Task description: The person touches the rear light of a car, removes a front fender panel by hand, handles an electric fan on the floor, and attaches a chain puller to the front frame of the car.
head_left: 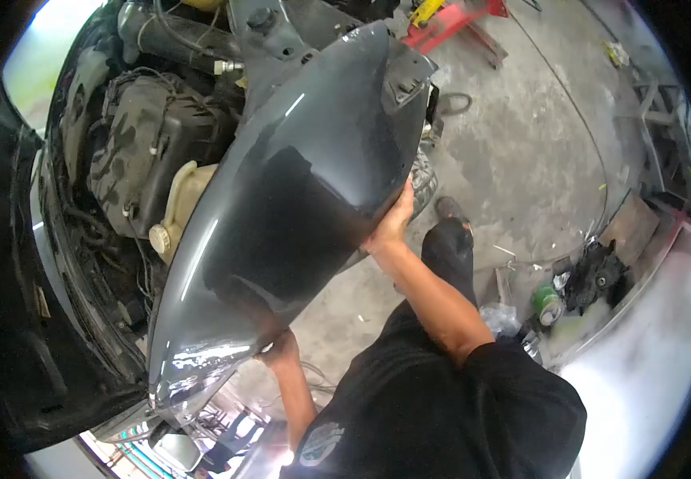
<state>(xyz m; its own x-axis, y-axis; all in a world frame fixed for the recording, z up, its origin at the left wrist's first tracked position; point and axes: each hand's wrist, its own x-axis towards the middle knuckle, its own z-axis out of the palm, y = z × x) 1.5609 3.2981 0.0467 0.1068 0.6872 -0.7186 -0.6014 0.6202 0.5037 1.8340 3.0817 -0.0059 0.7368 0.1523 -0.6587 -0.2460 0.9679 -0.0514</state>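
the glossy fender (pixel 281 207) lies alongside the engine bay (pixel 154 140) – right hand (pixel 394 219) and left hand (pixel 281 350) at its near edge, fingers mostly hidden, so i can't tell how closed. uneven support could tip it, scraping the finish.

The fender (pixel 281 188) hides part of the left hand (pixel 281 351), right hand (pixel 391 223) and tank (pixel 184 199); the print (pixel 323 444) is too blurred to read

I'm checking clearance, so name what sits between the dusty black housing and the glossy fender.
In the head view, a cream capped tank lies between the dusty black housing and the fender, which partly hides it.
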